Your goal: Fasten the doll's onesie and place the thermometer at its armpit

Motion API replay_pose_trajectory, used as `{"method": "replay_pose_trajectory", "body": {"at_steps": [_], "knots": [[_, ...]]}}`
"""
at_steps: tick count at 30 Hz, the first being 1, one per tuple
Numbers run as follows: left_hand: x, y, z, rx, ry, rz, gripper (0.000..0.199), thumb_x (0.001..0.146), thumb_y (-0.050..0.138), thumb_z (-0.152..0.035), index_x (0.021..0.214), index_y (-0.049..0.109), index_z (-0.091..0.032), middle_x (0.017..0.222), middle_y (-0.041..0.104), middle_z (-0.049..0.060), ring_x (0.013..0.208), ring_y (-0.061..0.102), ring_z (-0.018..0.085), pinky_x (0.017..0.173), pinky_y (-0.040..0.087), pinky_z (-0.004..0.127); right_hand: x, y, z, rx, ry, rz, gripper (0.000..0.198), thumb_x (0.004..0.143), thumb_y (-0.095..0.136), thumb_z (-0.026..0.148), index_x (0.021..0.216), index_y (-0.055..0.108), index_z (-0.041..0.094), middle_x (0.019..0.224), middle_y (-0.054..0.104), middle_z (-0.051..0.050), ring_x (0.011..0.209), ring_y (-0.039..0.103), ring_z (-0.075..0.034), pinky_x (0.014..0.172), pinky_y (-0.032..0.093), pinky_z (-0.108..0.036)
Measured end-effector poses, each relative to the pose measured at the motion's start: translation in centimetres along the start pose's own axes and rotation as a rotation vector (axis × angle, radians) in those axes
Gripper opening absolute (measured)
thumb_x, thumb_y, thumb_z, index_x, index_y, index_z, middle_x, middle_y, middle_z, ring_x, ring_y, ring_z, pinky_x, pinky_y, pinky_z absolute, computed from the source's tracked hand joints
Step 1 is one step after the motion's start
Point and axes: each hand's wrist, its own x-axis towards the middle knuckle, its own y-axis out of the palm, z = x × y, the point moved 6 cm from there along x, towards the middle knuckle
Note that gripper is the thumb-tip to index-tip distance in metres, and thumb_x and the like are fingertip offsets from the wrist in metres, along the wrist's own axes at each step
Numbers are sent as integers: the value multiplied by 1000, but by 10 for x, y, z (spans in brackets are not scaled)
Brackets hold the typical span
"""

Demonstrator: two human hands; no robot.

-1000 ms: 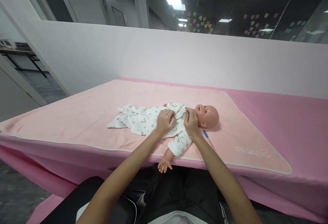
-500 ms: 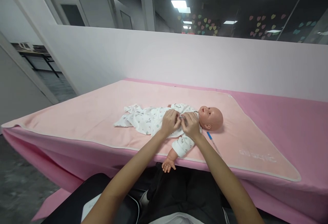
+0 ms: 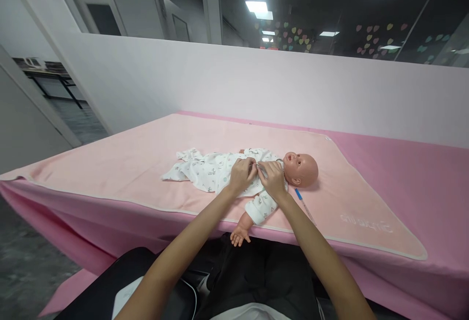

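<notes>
A baby doll (image 3: 301, 169) lies on its back, head to the right, dressed in a white printed outfit (image 3: 207, 171). Over its chest, my left hand (image 3: 242, 173) and my right hand (image 3: 271, 176) meet almost fingertip to fingertip. Both are closed in a pinch, with a small pale bit between them too tiny to name. The doll's near arm, in a white sleeve (image 3: 261, 207), stretches toward me, its hand (image 3: 240, 236) hanging past the table edge. A thin clear stick with a blue cap (image 3: 299, 194), perhaps a thermometer, rests beside my right forearm.
Under the doll is a peach blanket (image 3: 120, 163) with a pale border, spread over a pink tablecloth (image 3: 432, 178). A white partition (image 3: 256, 85) rises behind the table. Close to me on the left is a black seat (image 3: 146, 261) with a white object on it.
Both hands stay at the doll's chest, with only slight finger movement; the shiny bit between the fingertips shows less. The view has shifted slightly. The doll and the blue-capped stick lie as before.
</notes>
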Motion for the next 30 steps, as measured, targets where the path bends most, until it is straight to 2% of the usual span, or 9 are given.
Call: {"method": "replay_pose_trajectory", "body": {"at_steps": [4,12,21,30], "knots": [[0,-1,1,-6,-43,-4,7,82,42,-19,78,49,-19,66,60,-1,60,51,14,64,39,28,-2,1,-3,-58,22,-1,21,89,43,29,94,60,18,79,64,-4,76,53,-16,72,35,-29],[-1,-1,2,-11,-57,6,11,83,41,-22,78,50,-19,65,59,0,60,52,13,61,40,26,-3,2,-4,-142,36,9,23,89,42,32,78,59,19,70,59,-3,71,48,-16,70,31,-28],[-1,-2,-6,-34,25,40,10,81,43,-23,76,50,-19,66,58,1,61,52,13,59,40,24,-2,1,-5,-162,63,9,23,88,42,27,73,58,19,67,59,-3,68,46,-16,69,31,-28],[-1,-1,-2,120,-2,27,8,79,47,-26,82,51,-20,67,58,1,64,53,15,61,39,27,-3,-1,-4,-169,51,-11,24,88,43,28,72,58,19,65,58,-2,67,46,-16,68,30,-29]]}}
